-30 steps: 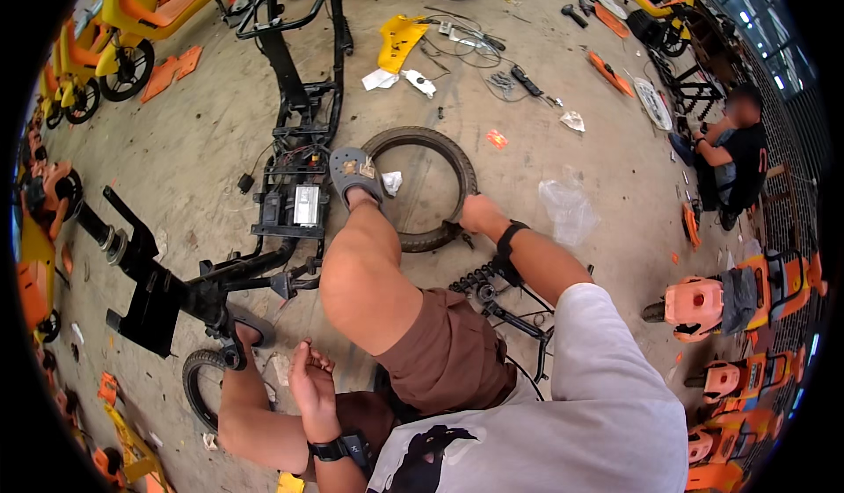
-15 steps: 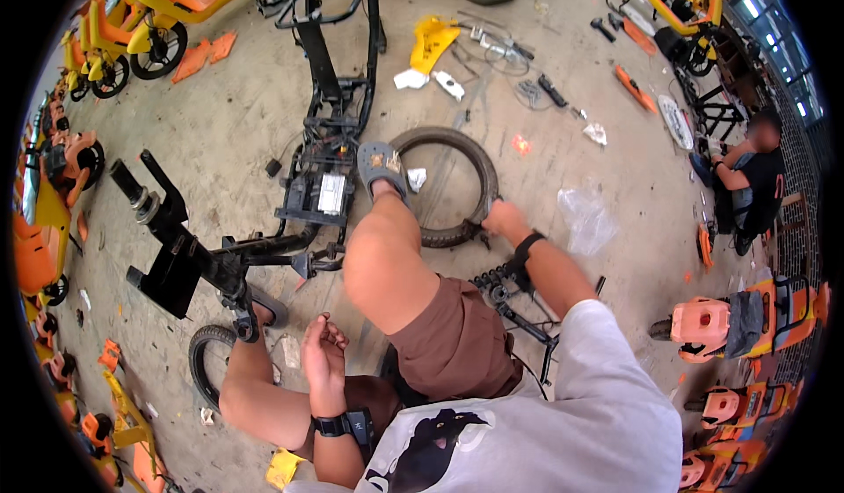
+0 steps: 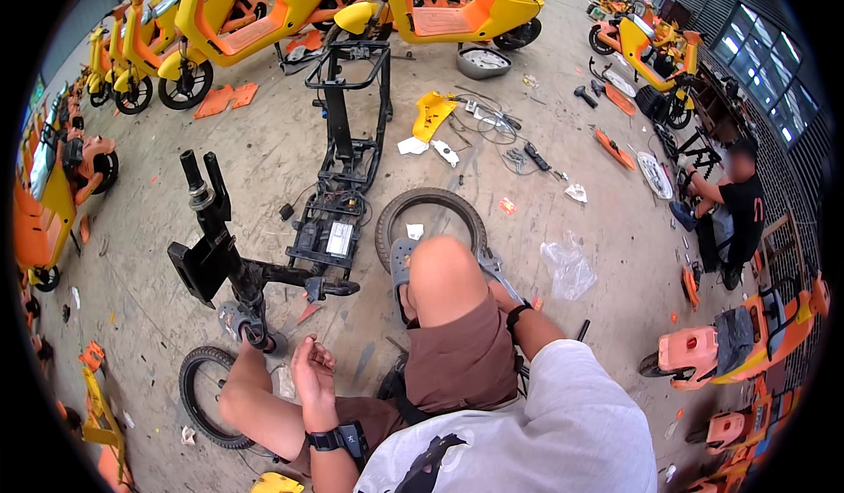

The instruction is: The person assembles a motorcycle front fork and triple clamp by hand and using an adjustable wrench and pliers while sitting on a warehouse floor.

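My left hand (image 3: 314, 370) is raised over my left thigh, its fingers loosely curled and apart with nothing in them. My right hand (image 3: 505, 296) is down beside my right knee, which hides its fingers; a grey metal bar (image 3: 494, 269) shows just beyond it. A worn black tyre (image 3: 387, 220) lies flat on the floor around a white scrap (image 3: 414, 230), my right shoe at its near edge. A stripped black scooter frame (image 3: 338, 150) lies ahead. Nearer on the left, a black steering column (image 3: 230, 260) stands over my left foot, close to a small wheel (image 3: 195, 405).
Yellow and orange scooters (image 3: 264, 18) line the far side and left. A yellow panel (image 3: 432, 116), cables and tools lie scattered ahead. A clear plastic bag (image 3: 567, 266) is to the right. Farther right sits another person (image 3: 734, 203) among parts, with orange scooters (image 3: 738, 335) nearer.
The view has tilted up, showing more scooters at the back. My right hand has come back from the tyre's edge, behind my knee. My left hand stays raised.
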Available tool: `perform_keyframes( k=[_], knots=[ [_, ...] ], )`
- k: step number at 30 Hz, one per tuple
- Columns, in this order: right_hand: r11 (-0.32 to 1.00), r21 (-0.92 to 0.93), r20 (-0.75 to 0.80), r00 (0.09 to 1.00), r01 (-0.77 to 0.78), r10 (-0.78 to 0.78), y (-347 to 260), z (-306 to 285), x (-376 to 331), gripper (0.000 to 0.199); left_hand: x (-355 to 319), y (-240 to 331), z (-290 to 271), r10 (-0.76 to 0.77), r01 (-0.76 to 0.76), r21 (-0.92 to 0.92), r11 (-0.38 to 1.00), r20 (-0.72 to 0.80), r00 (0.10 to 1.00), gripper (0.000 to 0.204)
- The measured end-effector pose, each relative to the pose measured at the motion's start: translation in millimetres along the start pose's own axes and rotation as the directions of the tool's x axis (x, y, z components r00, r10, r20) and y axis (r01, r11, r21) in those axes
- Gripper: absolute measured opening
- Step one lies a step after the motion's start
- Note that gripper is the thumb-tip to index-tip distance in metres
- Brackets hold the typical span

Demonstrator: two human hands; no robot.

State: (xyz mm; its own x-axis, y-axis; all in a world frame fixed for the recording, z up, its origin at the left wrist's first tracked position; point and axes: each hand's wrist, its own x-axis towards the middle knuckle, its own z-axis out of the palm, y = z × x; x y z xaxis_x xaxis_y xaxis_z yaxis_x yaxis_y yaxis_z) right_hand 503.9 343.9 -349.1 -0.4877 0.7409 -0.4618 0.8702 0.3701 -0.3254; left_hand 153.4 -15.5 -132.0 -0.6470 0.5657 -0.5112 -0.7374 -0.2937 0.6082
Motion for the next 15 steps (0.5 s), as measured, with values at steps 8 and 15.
perform_keyframes(
  k=[8,15],
  knots=[
    [0.876,0.464,-0.746,0.590,0.129,0.308,-124,-82,-62,0.029,-9,11,-13,0.029,-0.029,0.012,1.000,-0.046,0.999,0.016],
    [0.213,0.964,-0.259,0.727,0.157,0.637,-67,-107,-32,0.026,-4,7,-24,-0.097,0.100,0.033,0.994,-0.079,0.992,0.015]
  ],
)
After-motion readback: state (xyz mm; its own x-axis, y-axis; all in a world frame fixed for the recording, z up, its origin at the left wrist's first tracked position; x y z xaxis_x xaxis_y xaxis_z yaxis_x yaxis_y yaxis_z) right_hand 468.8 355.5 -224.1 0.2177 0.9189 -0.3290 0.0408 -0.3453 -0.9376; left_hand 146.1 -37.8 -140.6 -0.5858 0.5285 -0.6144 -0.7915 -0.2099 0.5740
